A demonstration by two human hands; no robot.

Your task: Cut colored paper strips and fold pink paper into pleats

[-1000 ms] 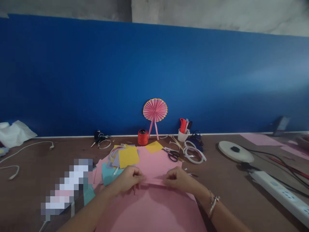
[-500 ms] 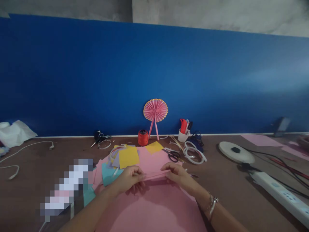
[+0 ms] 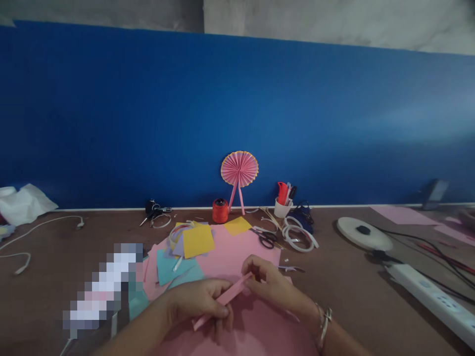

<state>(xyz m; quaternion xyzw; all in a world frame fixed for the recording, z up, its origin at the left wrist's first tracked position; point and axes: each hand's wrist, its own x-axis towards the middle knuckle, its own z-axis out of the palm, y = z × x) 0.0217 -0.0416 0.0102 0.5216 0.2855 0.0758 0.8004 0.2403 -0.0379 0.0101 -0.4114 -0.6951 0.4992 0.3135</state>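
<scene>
A narrow folded strip of pink paper [image 3: 233,292] slants between my two hands above a large pink sheet [image 3: 237,333]. My left hand [image 3: 208,299] is closed on its lower part, thumb on top, and a short end sticks out below. With thumb and fingers, my right hand [image 3: 265,279] pinches the upper right end; a bracelet hangs on that wrist. Just beyond my hands lie yellow paper squares [image 3: 198,241], teal paper [image 3: 174,264] and black-handled scissors [image 3: 266,239]. Farther back, a round pleated pink paper fan [image 3: 239,169] with two stick handles leans on the blue wall.
A red spool of thread [image 3: 220,211] and a white cup of pens [image 3: 283,207] stand along the wall. Coiled white tubing [image 3: 297,235] lies right of the scissors. At the right are a round white device [image 3: 363,234] and a power strip [image 3: 434,299]; keys [image 3: 152,210] lie back left.
The pink strip has turned from nearly level to a slant, its left end now lower and nearer. My left hand has shifted down and regripped it; my right hand still pinches the other end.
</scene>
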